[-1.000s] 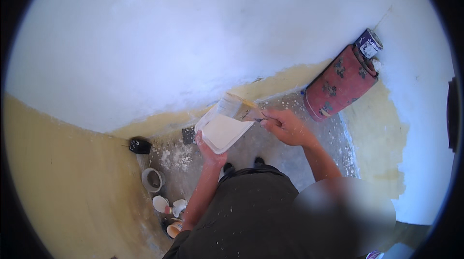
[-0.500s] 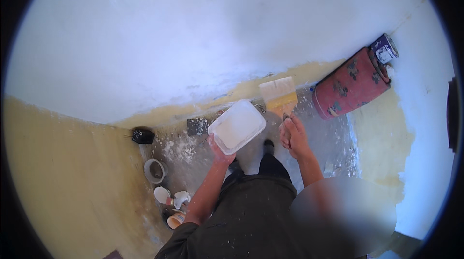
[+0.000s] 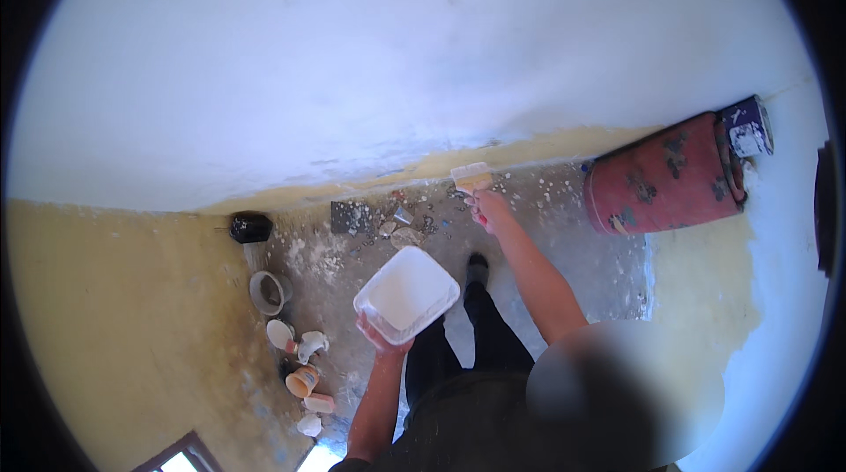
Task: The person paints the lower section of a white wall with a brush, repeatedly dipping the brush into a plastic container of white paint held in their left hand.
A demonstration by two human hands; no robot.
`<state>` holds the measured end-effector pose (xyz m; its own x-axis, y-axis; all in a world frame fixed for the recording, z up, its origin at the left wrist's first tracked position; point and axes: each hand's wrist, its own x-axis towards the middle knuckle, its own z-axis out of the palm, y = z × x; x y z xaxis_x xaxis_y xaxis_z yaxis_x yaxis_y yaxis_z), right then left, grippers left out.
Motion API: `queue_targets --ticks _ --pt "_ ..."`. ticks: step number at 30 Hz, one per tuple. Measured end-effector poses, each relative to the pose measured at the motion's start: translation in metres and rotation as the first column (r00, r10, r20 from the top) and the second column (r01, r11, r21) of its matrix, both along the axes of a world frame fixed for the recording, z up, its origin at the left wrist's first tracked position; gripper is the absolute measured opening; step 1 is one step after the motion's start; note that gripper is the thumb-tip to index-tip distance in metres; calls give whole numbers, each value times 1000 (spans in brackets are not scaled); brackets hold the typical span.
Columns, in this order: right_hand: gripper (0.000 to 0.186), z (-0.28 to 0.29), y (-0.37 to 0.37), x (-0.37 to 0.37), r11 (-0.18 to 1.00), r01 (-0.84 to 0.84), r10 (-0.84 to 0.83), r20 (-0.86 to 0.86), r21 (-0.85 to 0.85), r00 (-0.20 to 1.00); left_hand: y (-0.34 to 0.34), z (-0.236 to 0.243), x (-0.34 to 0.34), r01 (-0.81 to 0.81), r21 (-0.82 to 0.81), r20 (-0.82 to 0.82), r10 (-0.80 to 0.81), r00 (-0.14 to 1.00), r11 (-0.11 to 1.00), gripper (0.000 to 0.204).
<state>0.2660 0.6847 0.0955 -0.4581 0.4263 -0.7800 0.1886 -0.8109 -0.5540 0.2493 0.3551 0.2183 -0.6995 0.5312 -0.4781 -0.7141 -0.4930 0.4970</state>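
Note:
A white plastic tub [image 3: 407,294], rectangular with rounded corners and white stuff inside, rests in my left hand [image 3: 382,331], whose fingers grip its near left edge. My right hand [image 3: 487,208] is closed round the handle of a wide paintbrush [image 3: 472,177] with pale, white-tipped bristles. That arm reaches forward, so the brush appears in front of the foot of the wall [image 3: 370,75]. White paint covers the upper wall, and a bare yellowish strip [image 3: 529,146] runs along its bottom. Whether the bristles touch the wall, I cannot tell.
A rolled red mat [image 3: 665,177] leans at the right corner beside a dark paint can [image 3: 747,126]. Along the left wall stand a black container [image 3: 251,227], a grey bucket [image 3: 269,293] and several small containers. Rubble and a dark tile [image 3: 350,217] lie on the spattered floor.
My right hand has carried the brush forward and left, toward the wall's foot. The tub has come closer to my body and slightly left. My view has shifted, showing more floor.

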Motion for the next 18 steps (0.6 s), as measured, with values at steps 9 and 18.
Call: queue_targets --ticks 9,18 --pt "17 -59 80 -67 993 107 -108 -27 -60 994 14 -10 21 -105 -37 116 108 987 994 74" --pt "18 174 23 -42 968 -7 51 -170 251 984 25 -18 15 -57 -5 129 57 990 998 77"
